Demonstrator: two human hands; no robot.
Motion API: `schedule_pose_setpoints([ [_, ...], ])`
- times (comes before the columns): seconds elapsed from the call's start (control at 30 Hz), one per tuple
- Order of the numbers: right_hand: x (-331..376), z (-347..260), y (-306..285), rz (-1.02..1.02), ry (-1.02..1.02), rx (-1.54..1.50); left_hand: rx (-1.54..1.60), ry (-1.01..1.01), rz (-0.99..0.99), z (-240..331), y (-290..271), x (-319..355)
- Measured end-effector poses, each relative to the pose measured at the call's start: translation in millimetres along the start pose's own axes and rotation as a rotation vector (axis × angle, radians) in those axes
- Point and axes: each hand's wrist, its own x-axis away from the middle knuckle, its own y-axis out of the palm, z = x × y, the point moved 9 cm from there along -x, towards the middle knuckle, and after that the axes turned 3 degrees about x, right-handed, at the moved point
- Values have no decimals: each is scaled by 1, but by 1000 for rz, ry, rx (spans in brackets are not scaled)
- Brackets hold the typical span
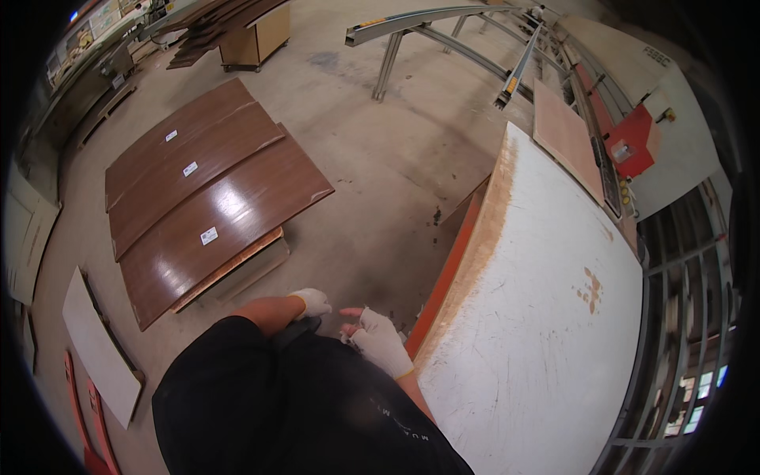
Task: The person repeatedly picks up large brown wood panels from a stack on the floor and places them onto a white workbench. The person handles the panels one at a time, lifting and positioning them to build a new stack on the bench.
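White board: the big white board (546, 317) lay flat just to the right of the hands, its long axis running away from the person toward the machine, its near left corner next to the right hand.
Right hand: the gloved right hand (380, 340) was beside the board's orange edge (447, 277), fingertips bare, fingers loosely spread, holding nothing; whether it touched the edge, I cannot tell.
Left hand: the gloved left hand (311, 302) was curled at the dark shirt (301, 404); whether it pinched the cloth, I cannot tell.
Brown panels: a stack of glossy brown panels (206, 198) lay on the floor (380, 158), well apart to the left.
Machine: a red and white machine (641, 134) stood behind the board.
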Motion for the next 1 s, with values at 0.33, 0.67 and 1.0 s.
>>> schedule_pose_setpoints([
  [0.33, -6, 22, -2, 18, 47, -170, -34, 9, -56, 21, -8, 6],
  [0.67, -6, 14, -7, 73, -3, -124, -171, 157, -68, 19, 1, -9],
  [1.0, -13, 16, -8, 74, -85, 2, -151, 44, -163, -17, 30, -59],
])
